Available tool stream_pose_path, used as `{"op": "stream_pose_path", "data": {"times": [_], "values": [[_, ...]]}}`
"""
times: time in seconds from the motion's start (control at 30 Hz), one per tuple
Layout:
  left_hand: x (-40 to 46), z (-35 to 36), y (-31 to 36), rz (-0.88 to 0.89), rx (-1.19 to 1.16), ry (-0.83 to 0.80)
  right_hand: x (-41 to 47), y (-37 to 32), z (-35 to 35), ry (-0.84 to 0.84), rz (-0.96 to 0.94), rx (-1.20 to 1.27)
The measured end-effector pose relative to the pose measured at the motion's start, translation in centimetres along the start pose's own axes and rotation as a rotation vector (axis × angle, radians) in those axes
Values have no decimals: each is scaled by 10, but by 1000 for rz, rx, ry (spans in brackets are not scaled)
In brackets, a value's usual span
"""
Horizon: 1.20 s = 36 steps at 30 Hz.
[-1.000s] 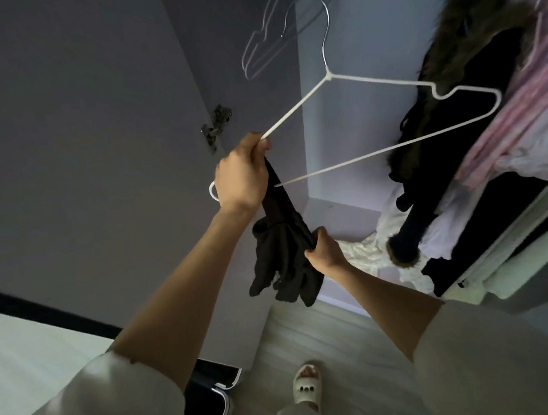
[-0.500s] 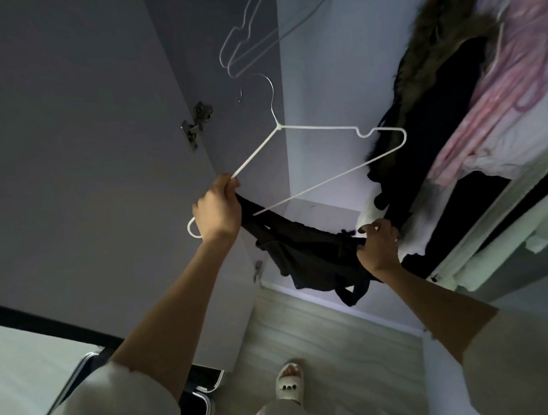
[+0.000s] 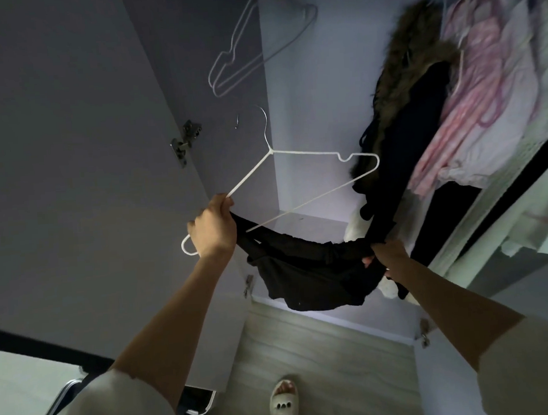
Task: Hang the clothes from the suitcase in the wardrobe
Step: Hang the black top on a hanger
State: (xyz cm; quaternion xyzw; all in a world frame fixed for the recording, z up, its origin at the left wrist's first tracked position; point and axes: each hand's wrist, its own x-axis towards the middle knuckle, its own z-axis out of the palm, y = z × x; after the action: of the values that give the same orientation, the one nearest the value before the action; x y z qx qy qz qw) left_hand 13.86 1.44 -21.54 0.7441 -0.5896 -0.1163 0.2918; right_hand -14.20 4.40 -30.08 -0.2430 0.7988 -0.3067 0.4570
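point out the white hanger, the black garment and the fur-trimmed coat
white hanger (image 3: 304, 152), head view, top wire.
black garment (image 3: 306, 279), head view, sagging middle.
fur-trimmed coat (image 3: 413, 48), head view, fur collar.

- One view only: a wide-angle camera worn on the person's head.
- It looks forward and down, close over both bare forearms, into the open pale-lilac wardrobe (image 3: 308, 109).
- The pale wood-plank floor (image 3: 323, 348) fills the lower edge, with lines bowed by the lens.

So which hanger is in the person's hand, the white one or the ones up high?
The white hanger: the left hand grips its left end. The empty hangers hang above it, untouched.
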Motion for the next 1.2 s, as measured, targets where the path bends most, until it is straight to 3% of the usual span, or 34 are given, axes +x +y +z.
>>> {"op": "stream_pose_path", "data": {"times": [0.1,0.27,0.43,0.53,0.7,0.87,1.03,1.13,1.2], "values": [[-1,4,-5,45,28,-14,-5,-12,-7,-163,125,402],[1,7,-22,140,45,-43,-1,-35,-24,-382,62,872],[2,2,-32,182,8,-57,7,-43,-32,-349,-8,989],[3,-2,-38,216,43,-74,3,-49,-39,-263,-56,858],[2,1,-35,264,46,-86,-9,-65,-25,-307,-230,531],[6,7,-28,273,25,-84,-16,-79,-10,-172,-461,-35],[10,7,-30,284,10,-77,-14,-68,-14,-58,-539,-103],[13,8,-31,286,3,-64,-11,-59,-24,156,-747,-613],[15,8,-31,278,-11,-56,-8,-54,-27,179,-840,-930]]}}
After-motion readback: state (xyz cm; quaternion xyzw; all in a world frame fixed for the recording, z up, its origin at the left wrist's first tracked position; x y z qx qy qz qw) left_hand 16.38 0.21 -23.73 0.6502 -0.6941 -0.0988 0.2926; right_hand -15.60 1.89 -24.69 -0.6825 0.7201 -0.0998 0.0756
